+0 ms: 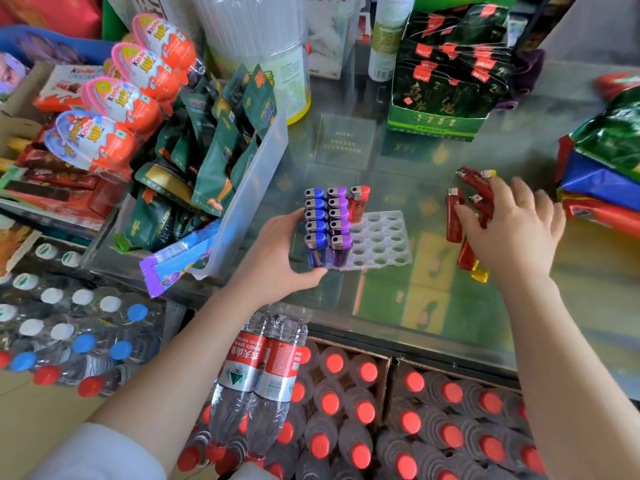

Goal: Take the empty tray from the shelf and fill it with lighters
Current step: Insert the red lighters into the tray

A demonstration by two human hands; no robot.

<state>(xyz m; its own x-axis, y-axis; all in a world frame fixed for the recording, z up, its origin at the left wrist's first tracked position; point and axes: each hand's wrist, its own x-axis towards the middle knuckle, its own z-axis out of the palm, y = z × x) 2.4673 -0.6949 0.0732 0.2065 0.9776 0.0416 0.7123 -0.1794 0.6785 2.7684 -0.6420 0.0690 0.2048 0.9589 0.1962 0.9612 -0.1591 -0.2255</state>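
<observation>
Two hands: L hand (277,258) on tray (381,244)

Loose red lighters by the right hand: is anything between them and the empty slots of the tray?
Nothing visible. Bare glass counter lies between the loose red lighters under the right hand and the tray. Its open slots face that side; the left hand holds the opposite edge.

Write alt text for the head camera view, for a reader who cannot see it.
On a glass counter, the left hand steadies a clear tray holding a row of blue lighters, a row of purple lighters and one red lighter; most slots are empty. The right hand reaches into loose lighters, mostly red. Snacks and bottled water surround the counter.
</observation>
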